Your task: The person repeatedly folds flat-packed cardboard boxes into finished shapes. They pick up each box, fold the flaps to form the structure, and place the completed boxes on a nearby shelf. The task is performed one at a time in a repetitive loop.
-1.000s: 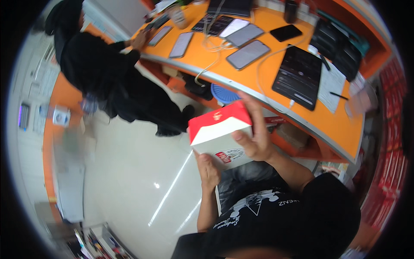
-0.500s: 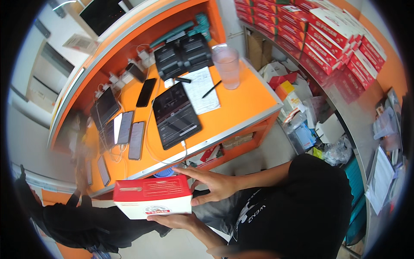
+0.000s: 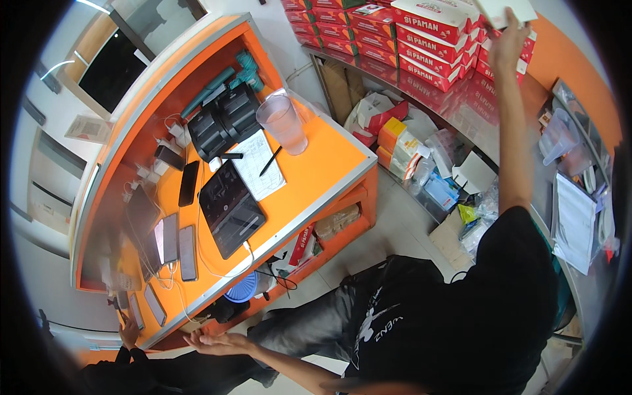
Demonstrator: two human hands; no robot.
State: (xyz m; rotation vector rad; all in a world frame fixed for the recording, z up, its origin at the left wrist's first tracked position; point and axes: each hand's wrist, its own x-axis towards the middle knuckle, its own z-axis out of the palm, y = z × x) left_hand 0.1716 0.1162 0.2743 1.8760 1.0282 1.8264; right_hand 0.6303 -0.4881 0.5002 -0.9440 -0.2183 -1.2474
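Note:
At the top right, my right hand (image 3: 508,41) is raised on an outstretched arm, its fingers on a white carton box (image 3: 505,12) above the stacked boxes. The picture's upper edge cuts off part of that box. My left hand (image 3: 216,343) is low, beyond the orange desk's front edge. Its palm faces up with loosely bent fingers apart, and nothing lies in it. Beside the right hand, red and white carton boxes (image 3: 431,49) form several piles on a shiny counter (image 3: 484,115).
The orange desk (image 3: 316,171) bears a tablet (image 3: 232,209), several phones, a black device (image 3: 224,118), a notepad and a clear cup (image 3: 283,125). Packaging and bags (image 3: 421,164) crowd below the counter. Another person's hand (image 3: 130,334) is by phones at the desk's left end.
Both hands held a red and white box low in front of me. Now my left hand is empty, and my right hand has swung up to the stack with a box. The view has shifted right.

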